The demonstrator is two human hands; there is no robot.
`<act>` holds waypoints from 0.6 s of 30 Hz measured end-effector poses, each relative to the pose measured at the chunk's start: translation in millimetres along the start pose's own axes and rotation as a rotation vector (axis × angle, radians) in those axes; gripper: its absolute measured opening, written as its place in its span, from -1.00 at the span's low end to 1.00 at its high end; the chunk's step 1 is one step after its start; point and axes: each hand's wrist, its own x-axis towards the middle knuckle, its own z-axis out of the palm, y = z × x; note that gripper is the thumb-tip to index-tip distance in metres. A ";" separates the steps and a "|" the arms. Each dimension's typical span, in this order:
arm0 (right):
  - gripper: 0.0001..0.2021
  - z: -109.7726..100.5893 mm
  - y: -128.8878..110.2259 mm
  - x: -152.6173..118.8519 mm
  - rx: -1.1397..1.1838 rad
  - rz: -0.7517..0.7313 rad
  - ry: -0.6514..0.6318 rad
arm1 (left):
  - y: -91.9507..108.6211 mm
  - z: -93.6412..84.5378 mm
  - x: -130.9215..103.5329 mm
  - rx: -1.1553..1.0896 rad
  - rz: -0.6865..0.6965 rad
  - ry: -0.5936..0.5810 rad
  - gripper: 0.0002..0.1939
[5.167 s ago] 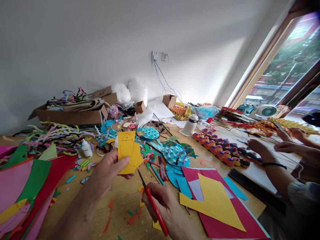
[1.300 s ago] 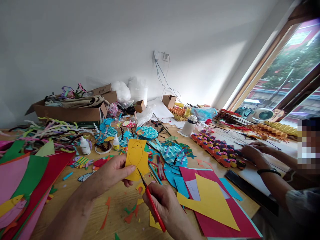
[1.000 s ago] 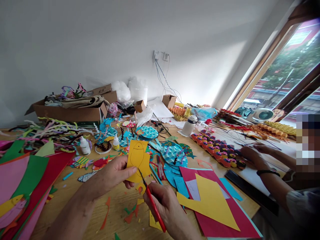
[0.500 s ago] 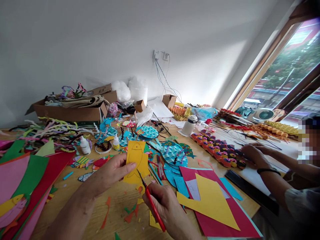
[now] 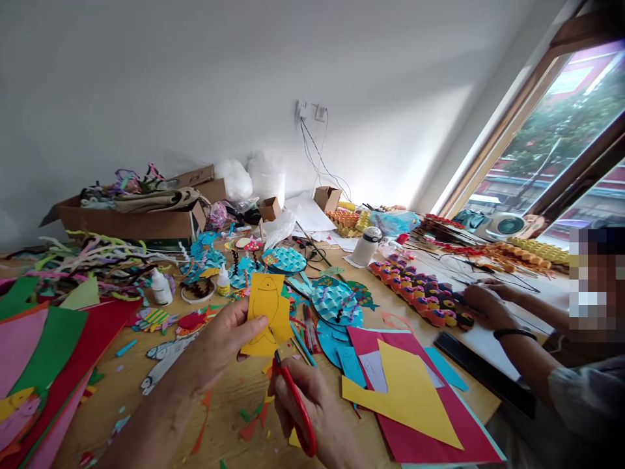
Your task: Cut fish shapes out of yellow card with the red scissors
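Left hand (image 5: 227,335) raised over the worktop (image 5: 234,404), fingers closed in a firm pinch on a yellow paper piece (image 5: 263,306), thumb flat across its front, the rest behind. Paper is upright, well clear of the wood, facing the wearer; a fish outline in dark line runs down it, eye and mouth near the top edge, tail fanning at the bottom. Right hand (image 5: 312,394) lower and just beside, fingers curled snugly round red-handled scissors (image 5: 303,413). Blades aim up at the paper's lower edge, very near; from here I can't tell whether they touch it or how far they are parted. Beneath the hands: orange scraps (image 5: 249,428), green snippets. To the right, a bigger yellow sheet (image 5: 415,391) lies over a crimson sheet (image 5: 398,433). Beyond the hands, a blue woven-paper fish (image 5: 336,303); farther left, a white glue bottle (image 5: 161,288), standing. Far right, a co-worker's forearm (image 5: 510,329), dark band at the wrist, reaches over the worktop near a painted egg-carton strip (image 5: 420,293).
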 end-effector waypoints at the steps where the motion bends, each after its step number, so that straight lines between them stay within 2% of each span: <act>1: -0.53 2.3 1.4 1.0 0.039 -0.005 0.006 | -0.2 2.5 0.1 -0.002 0.002 0.018 -0.71; 7: -0.52 8.2 12.4 4.0 0.233 -0.081 0.013 | -2.2 10.9 1.9 -0.006 0.010 0.047 -0.76; 10: -0.54 6.8 14.7 4.6 0.250 -0.091 0.000 | -4.0 10.8 2.4 0.017 0.007 0.087 -0.78; 15: -0.56 7.1 14.4 5.6 0.270 -0.120 0.004 | -9.6 13.8 2.4 -0.020 0.006 0.059 -0.77; 18: -0.57 9.0 14.7 5.9 0.294 -0.139 0.017 | -11.6 19.5 2.3 -0.038 0.026 0.102 -0.81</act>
